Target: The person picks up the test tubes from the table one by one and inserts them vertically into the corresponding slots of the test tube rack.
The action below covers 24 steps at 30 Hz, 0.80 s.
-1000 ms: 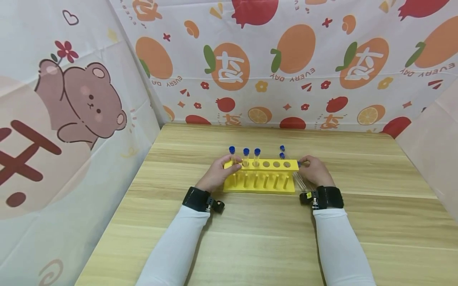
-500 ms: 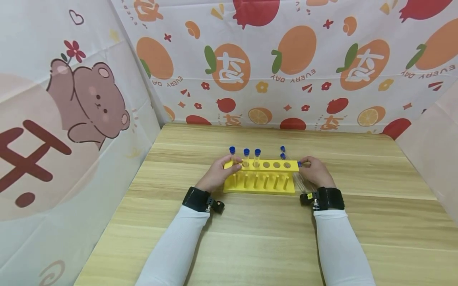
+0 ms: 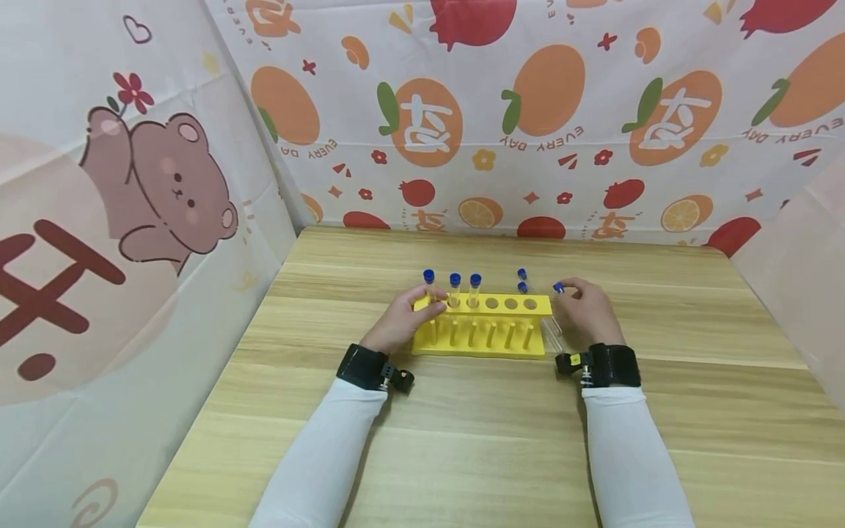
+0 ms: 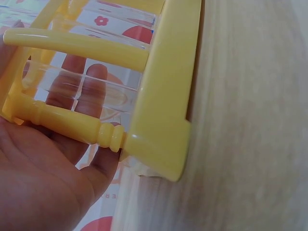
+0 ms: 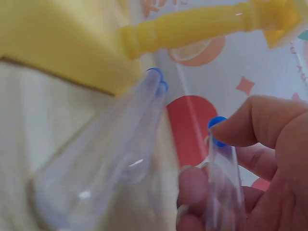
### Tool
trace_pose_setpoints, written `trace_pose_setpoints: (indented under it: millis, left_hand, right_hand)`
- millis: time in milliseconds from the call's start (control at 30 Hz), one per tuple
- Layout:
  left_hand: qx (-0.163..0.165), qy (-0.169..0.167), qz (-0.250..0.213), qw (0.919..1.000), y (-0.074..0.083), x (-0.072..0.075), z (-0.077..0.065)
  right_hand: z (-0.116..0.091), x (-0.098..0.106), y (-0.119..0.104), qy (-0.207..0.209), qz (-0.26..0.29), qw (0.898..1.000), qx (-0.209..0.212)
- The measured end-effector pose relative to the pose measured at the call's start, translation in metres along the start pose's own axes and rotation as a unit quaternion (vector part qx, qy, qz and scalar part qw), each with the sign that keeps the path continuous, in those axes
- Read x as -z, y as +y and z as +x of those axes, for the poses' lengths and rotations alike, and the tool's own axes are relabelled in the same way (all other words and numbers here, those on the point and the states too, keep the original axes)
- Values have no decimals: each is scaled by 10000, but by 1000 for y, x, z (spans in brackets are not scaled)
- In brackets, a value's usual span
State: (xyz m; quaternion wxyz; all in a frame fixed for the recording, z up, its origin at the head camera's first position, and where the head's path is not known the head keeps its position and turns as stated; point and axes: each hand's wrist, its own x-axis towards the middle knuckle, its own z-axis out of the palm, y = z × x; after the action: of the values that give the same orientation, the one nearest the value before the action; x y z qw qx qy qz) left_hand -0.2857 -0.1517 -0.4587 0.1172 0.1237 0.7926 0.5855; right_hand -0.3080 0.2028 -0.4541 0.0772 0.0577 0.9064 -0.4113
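Note:
A yellow test tube rack (image 3: pixel 480 351) stands on the table, three blue-capped clear test tubes upright in its left holes: one at the end (image 3: pixel 429 277), a second (image 3: pixel 455 281) and a third (image 3: pixel 475 282). My left hand (image 3: pixel 401 321) grips the rack's left end, thumb on the top plate; in the left wrist view its fingers (image 4: pixel 94 84) reach behind the turned end post (image 4: pixel 72 125). Just off the rack's right end, my right hand (image 3: pixel 590 312) pinches another test tube (image 5: pixel 224 168) near its blue cap. That tube is tilted in the head view, its lower part among the fingers.
Two loose capped test tubes lie on the table just right of the rack, their blue caps (image 3: pixel 522 275) pointing to the back; up close one clear tube (image 5: pixel 82 178) overlaps the other. Three rack holes on the right hold no tubes. A fruit-print cloth (image 3: pixel 488 183) hangs behind the table.
My right hand has moved up and slightly right, bringing the pinched test tube's cap away from the rack's end. My left hand and the rack have stayed put.

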Motion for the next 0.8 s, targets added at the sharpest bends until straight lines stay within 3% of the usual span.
trace_pose_setpoints:
  millis: [233,300,533,800]
  left_hand:
    - [-185,-77,-78,9998,23,-1,-14]
    - [-180,-69,-74,9998,22,-1,-14]
    - [-280,36,2,9996,-5,-1,-1]
    - [-281,50,-52,9996,-4,-1,-4]
  right_hand:
    - [-6,10,-16,436,238,9976,482]
    - [-9,12,-23,573,360,9958,611]
    - [-25,20,-42,1216,730,9826,1198]
    - [-43,22,-65,1639,1026,9684,1573]
